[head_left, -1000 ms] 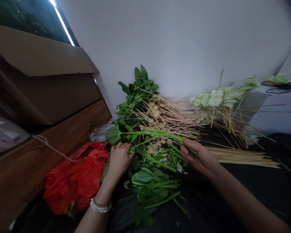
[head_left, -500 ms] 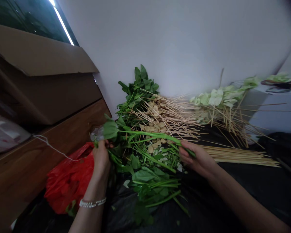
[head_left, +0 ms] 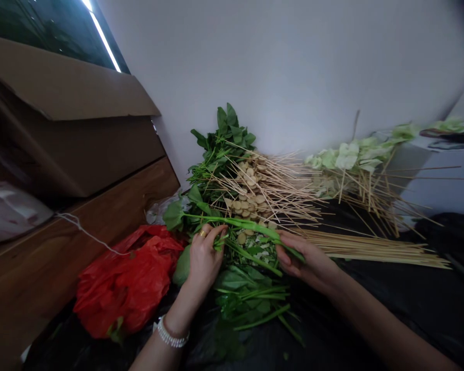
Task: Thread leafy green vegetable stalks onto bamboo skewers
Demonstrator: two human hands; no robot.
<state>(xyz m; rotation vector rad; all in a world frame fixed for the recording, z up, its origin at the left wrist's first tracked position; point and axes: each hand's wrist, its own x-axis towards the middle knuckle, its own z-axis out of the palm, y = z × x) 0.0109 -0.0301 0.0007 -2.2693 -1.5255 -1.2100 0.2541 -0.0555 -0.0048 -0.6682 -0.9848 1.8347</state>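
My right hand [head_left: 307, 257] is closed round the lower end of a long leafy green stalk [head_left: 251, 224]. The stalk stretches leftward to broad leaves [head_left: 174, 215]. My left hand [head_left: 208, 252], with a ring and a bead bracelet, pinches a thin green stem beside that stalk; the fingertips are partly hidden. Below the hands lies a small heap of leafy greens [head_left: 251, 293]. Behind them are round pale slices on skewers [head_left: 251, 175], and skewered leafy greens [head_left: 228, 131] stand against the wall.
A red plastic bag [head_left: 127, 283] sits at left, beside a wooden board [head_left: 100, 211] and a cardboard box [head_left: 88, 149]. Bare bamboo sticks [head_left: 379, 250] lie at right, below skewered pale cabbage leaves [head_left: 348, 154]. Black plastic sheeting [head_left: 332, 330] covers the surface.
My left hand has moved right, from the leafy end toward the middle of the stalk. My right hand still holds the stalk's lower end and has shifted slightly left.
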